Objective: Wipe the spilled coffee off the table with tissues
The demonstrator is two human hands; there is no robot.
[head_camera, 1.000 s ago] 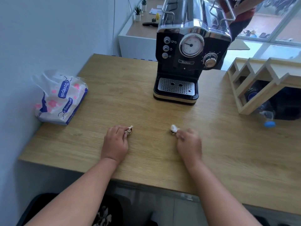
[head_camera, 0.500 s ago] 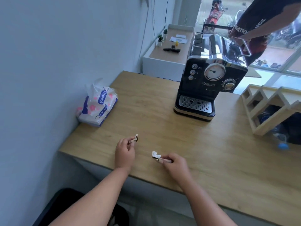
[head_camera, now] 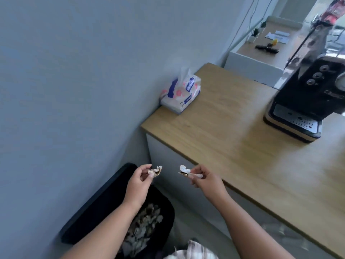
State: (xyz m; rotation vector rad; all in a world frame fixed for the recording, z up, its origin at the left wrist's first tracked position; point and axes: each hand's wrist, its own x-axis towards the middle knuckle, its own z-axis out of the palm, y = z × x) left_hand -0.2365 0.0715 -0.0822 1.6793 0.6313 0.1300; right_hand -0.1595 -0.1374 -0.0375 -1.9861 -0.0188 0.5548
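Note:
My left hand point(head_camera: 139, 181) pinches a small crumpled, coffee-stained tissue wad point(head_camera: 155, 170) above the rim of a black bin point(head_camera: 104, 199). A second stained tissue piece point(head_camera: 184, 171) is pinched in my right hand point(head_camera: 205, 181), held in the air just off the front edge of the wooden table point(head_camera: 233, 131). A tissue pack point(head_camera: 182, 93) with a sheet sticking up sits at the table's left edge against the wall. I see no coffee on the table top in view.
Inside the black bin lie several used, brown-stained tissues point(head_camera: 145, 227). A black coffee machine point(head_camera: 306, 101) stands on the table at the right. The grey wall point(head_camera: 74, 90) runs along the left. A white cabinet point(head_camera: 250, 66) stands behind the table.
Both hands lifted off the table with their tissue pieces and moved left and down toward the bin. My view swung left and down, bringing the bin into sight.

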